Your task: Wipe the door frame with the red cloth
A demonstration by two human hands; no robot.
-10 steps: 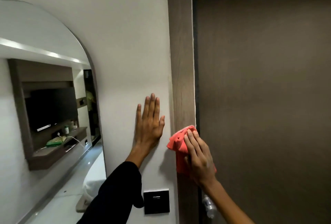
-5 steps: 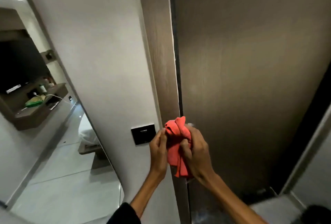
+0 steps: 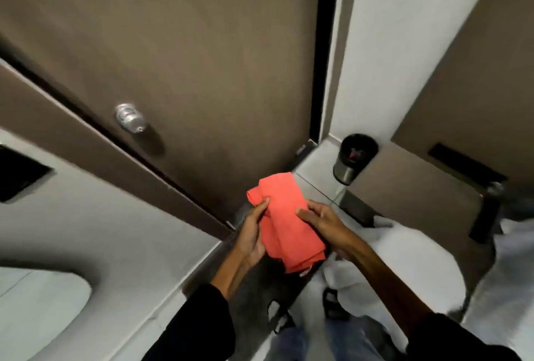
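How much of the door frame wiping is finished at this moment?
Wiping is paused: the red cloth is off the door frame, held flat between the left hand and right hand, seemingly being refolded. No finished stretch can be told from the frame's look. Still ahead: bringing the cloth back to the frame.

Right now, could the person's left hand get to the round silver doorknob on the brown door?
Probably yes. The left hand holds the folded red cloth together with the right hand; nothing stands between it and the round silver doorknob, but it would need to let go first.
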